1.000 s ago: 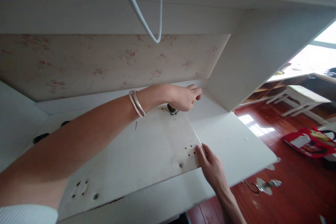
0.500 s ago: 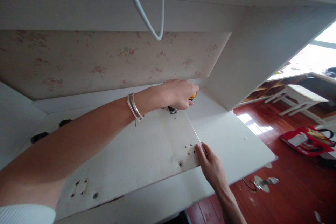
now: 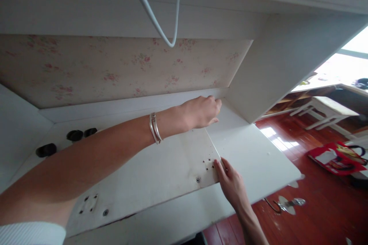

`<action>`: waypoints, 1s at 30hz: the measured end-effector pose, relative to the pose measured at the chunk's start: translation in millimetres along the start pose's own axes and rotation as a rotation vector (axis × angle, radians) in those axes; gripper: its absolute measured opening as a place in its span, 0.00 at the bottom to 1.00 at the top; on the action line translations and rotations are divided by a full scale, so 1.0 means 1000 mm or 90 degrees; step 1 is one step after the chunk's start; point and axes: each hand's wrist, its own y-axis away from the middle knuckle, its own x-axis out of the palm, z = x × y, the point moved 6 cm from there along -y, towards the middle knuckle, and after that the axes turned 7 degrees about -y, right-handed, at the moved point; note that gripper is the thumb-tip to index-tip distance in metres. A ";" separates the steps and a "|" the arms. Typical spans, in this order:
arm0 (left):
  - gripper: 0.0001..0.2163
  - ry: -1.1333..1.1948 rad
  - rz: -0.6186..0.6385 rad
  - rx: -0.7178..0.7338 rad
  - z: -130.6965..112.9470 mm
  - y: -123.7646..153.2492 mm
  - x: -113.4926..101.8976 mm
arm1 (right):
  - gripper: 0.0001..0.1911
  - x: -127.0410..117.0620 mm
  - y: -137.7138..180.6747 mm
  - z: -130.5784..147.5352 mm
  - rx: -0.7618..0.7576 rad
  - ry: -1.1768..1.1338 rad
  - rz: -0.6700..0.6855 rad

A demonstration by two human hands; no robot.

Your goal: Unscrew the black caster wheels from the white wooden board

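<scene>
My left hand (image 3: 202,113) reaches across a loose white panel (image 3: 161,168), its fingers closed round a tool with a yellow-and-black handle (image 3: 219,111). Only a speck of yellow shows at the fingers; the rest of the tool is hidden. At the panel's right edge my right hand (image 3: 230,180) grips it, thumb on top and fingers curled at the side. The panel has groups of small screw holes and round fittings. It lies on a larger white surface (image 3: 255,160).
Several black cylindrical pieces (image 3: 75,135) stand at the left rear. A white cable (image 3: 155,19) hangs in front from above. Floral backing (image 3: 115,69) and a white side wall (image 3: 276,57) bound the space. On the red floor are a red bag (image 3: 336,157) and a metal hook (image 3: 287,203).
My left hand has shifted slightly right and nearer, now covering the dark metal piece seen under it before. Less of the yellow handle shows. My right hand keeps its grip on the panel.
</scene>
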 end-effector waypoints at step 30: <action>0.17 -0.027 0.008 -0.060 0.014 0.006 0.001 | 0.31 -0.009 -0.027 -0.003 -0.006 -0.003 0.058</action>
